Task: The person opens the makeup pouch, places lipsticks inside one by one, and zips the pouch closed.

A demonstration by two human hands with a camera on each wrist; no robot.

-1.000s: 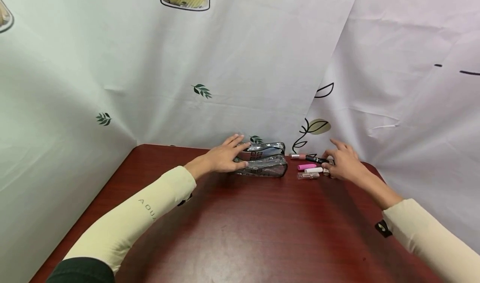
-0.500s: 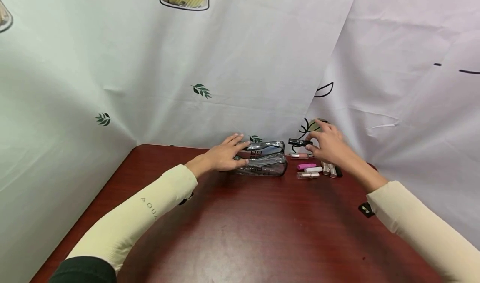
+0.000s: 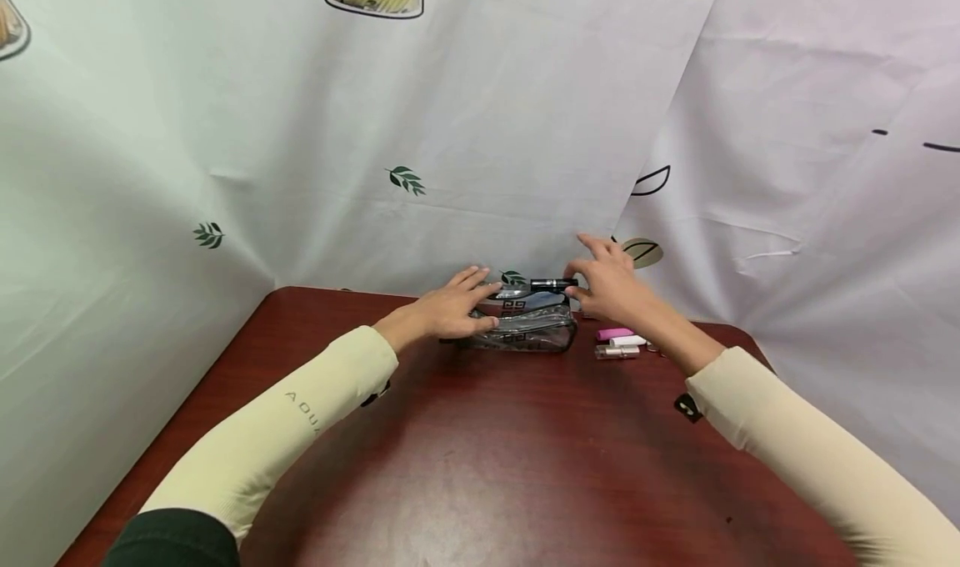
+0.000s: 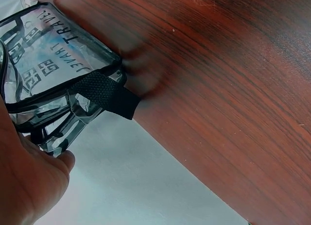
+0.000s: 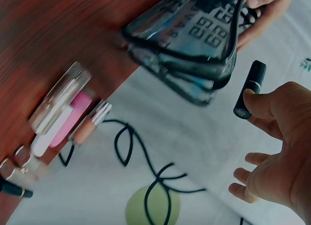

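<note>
A clear pouch (image 3: 525,333) with black trim and "TRAVEL" lettering sits on the table against the back cloth, its top unzipped. My left hand (image 3: 442,310) rests on the pouch's left end, fingers spread, with thumb and forefinger at the opening. In the left wrist view, a black fabric tab (image 4: 112,96) sticks out from the pouch. My right hand (image 3: 607,283) pinches a black lipstick tube (image 5: 251,89) with a silver band between thumb and forefinger. The tube is level, above the rear edge of the pouch's opening; the other right fingers are held away from it.
Right of the pouch lie a pink tube (image 3: 615,333), a white tube (image 3: 628,342) and a clear-cased lipstick (image 3: 617,353). The right wrist view also shows a lip gloss (image 5: 91,122) and several small tubes (image 5: 29,162). Patterned cloth (image 3: 480,133) hangs behind the red-brown table (image 3: 480,467).
My right hand picked the black lipstick tube up from the group on the right and carried it left to above the pouch. My left hand has stayed at the pouch.
</note>
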